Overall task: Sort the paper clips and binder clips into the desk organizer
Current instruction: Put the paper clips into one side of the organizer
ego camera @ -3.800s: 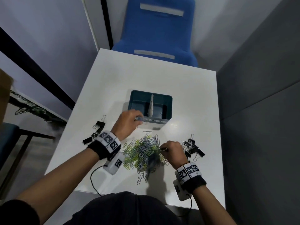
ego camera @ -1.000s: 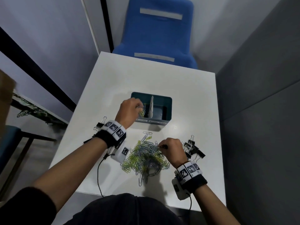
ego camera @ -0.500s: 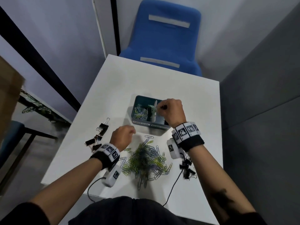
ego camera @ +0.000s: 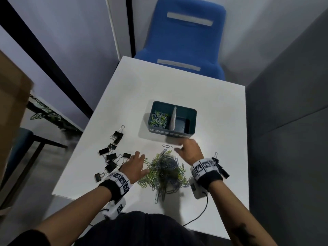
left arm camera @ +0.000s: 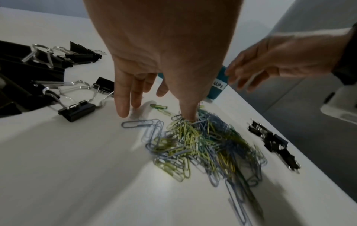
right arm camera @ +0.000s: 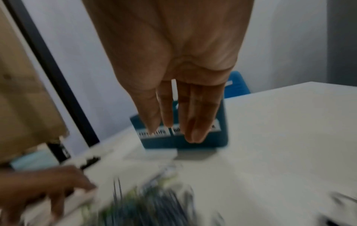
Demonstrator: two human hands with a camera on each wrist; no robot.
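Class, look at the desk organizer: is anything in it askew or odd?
Yes. In the desk organizer, the pale divider stands leaning rather than straight. Paper clips fill the left compartment; the right compartment looks almost empty.

This looks like an office, a small work booth. A white table (ego camera: pixel 177 89) stands against pale walls, with a grey partition (ego camera: pixel 287 103) on one side. A blue office chair (ego camera: pixel 186 41) is pushed to the far edge of the table. On the table are office supplies: paper clips (ego camera: pixel 163 171), black binder clips (ego camera: pixel 111 157) and a teal desk organizer (ego camera: pixel 192 121) with labels on its front.
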